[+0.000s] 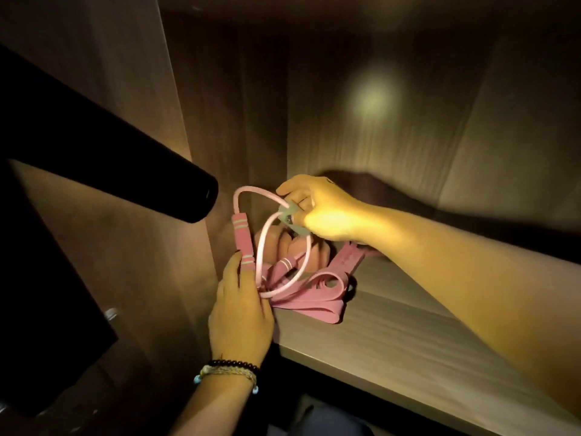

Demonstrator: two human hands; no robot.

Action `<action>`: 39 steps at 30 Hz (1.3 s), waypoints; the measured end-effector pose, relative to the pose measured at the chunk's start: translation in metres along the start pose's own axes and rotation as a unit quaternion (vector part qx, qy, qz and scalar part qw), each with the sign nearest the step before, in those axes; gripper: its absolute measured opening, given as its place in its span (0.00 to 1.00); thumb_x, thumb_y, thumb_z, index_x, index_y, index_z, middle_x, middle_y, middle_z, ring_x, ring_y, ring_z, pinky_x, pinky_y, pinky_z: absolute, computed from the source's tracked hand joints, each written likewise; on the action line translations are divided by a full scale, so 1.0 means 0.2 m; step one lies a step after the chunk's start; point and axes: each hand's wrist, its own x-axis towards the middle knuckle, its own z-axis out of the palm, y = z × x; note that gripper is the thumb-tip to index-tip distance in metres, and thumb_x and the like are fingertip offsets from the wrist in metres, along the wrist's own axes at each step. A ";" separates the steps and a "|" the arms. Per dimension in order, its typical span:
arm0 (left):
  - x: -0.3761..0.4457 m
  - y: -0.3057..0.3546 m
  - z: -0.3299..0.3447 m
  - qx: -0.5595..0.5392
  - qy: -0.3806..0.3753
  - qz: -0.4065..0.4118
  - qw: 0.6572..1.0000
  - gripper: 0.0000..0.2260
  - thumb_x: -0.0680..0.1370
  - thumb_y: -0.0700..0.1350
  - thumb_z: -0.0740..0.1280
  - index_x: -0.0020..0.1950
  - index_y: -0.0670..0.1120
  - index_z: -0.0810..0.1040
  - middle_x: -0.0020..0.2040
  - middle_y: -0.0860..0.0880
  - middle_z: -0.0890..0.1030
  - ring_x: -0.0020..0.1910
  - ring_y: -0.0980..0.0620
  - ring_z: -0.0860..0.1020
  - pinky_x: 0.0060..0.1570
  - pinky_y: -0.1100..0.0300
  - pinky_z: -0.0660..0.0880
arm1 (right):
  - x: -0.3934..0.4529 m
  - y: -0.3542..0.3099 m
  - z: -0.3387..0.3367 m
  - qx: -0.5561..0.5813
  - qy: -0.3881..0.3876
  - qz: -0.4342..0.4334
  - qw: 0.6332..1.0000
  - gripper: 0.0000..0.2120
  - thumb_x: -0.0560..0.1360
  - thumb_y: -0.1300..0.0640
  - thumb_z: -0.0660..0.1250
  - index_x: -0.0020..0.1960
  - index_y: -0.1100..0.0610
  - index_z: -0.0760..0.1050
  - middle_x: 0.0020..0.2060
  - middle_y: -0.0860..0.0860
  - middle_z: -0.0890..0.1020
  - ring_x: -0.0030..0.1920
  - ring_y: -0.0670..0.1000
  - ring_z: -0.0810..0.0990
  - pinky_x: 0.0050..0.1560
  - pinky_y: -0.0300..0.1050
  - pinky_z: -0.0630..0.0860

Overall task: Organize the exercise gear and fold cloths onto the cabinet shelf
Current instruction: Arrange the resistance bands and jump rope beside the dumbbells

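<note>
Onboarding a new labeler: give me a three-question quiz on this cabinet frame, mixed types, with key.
1. True or false: the pink flat bands lie on the cabinet shelf.
2. Which of the hands grips the pale connector joining the pink tube loops? A) left B) right C) neither
3. Fill in: the left hand holds a pink foam ____.

Key: 1 true; 2 B, the right hand; 3 handle.
</note>
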 end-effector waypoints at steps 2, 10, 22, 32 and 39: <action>-0.02 -0.01 0.03 -0.015 -0.029 0.020 0.999 0.19 0.73 0.36 0.68 0.63 0.45 0.72 0.75 0.49 0.62 0.69 0.47 0.66 0.64 0.50 0.72 | -0.05 0.07 0.02 0.018 0.009 0.025 0.999 0.20 0.74 0.69 0.66 0.64 0.59 0.72 0.51 0.54 0.82 0.52 0.52 0.81 0.50 0.42 0.79; -0.07 -0.08 0.07 -0.090 -0.089 0.035 0.991 0.22 0.74 0.43 0.69 0.67 0.48 0.68 0.77 0.50 0.58 0.76 0.49 0.58 0.72 0.47 0.62 | -0.17 0.37 0.12 0.030 0.065 0.086 0.994 0.13 0.74 0.66 0.69 0.58 0.58 0.76 0.40 0.45 0.79 0.45 0.51 0.80 0.51 0.52 0.80; -0.10 -0.08 0.06 -0.123 -0.110 0.062 0.984 0.42 0.72 0.50 0.71 0.78 0.57 0.47 0.78 0.59 0.46 0.78 0.51 0.50 0.73 0.47 0.61 | -0.17 0.40 0.22 -0.012 0.134 0.038 0.990 0.25 0.74 0.62 0.70 0.70 0.57 0.69 0.62 0.55 0.77 0.59 0.54 0.77 0.61 0.51 0.75; -0.08 0.03 -0.12 -0.143 -0.111 0.041 0.983 0.47 0.67 0.55 0.71 0.79 0.51 0.47 0.78 0.58 0.49 0.76 0.53 0.56 0.71 0.53 0.61 | -0.46 0.33 0.13 -0.151 0.062 0.086 0.983 0.33 0.80 0.53 0.63 0.78 0.56 0.50 0.77 0.52 0.55 0.77 0.52 0.54 0.74 0.47 0.53; -0.13 0.13 -0.37 -0.094 -0.133 0.049 0.985 0.48 0.70 0.46 0.74 0.79 0.47 0.45 0.80 0.50 0.47 0.78 0.53 0.49 0.69 0.62 0.53 | -0.76 0.18 0.09 -0.187 0.039 0.072 0.979 0.31 0.80 0.51 0.61 0.78 0.58 0.52 0.77 0.52 0.55 0.76 0.51 0.53 0.73 0.41 0.50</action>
